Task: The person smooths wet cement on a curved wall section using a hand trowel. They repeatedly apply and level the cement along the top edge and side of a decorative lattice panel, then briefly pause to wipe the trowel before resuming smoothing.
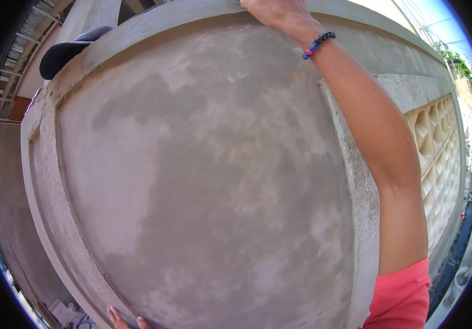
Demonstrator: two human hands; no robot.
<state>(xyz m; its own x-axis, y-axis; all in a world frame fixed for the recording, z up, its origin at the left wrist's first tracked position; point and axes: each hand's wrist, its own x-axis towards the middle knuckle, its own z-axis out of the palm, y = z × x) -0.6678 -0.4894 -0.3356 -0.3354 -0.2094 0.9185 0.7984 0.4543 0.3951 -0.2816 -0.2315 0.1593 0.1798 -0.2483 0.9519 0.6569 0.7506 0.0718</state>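
Observation:
My right hand (277,12) is raised to the grey ledge (192,19) along the top of a plastered wall panel (192,164). Its fingers are bent and partly cut off by the upper edge; a sliver of something grey shows at their tips, too little to name. A dark beaded bracelet (319,44) circles that wrist. At the bottom, the fingertips and thumb of my left hand (123,319) show apart, against the raised border (77,219) on the panel's left side. The panel is blotched with darker, damp-looking and paler, drier patches.
A dark cap (71,52) shows above the ledge at upper left. Cream patterned vent blocks (438,148) fill the wall on the right, beside a narrow drain channel (458,247). A rough vertical border (359,192) separates them from the panel. Small debris (63,312) lies at lower left.

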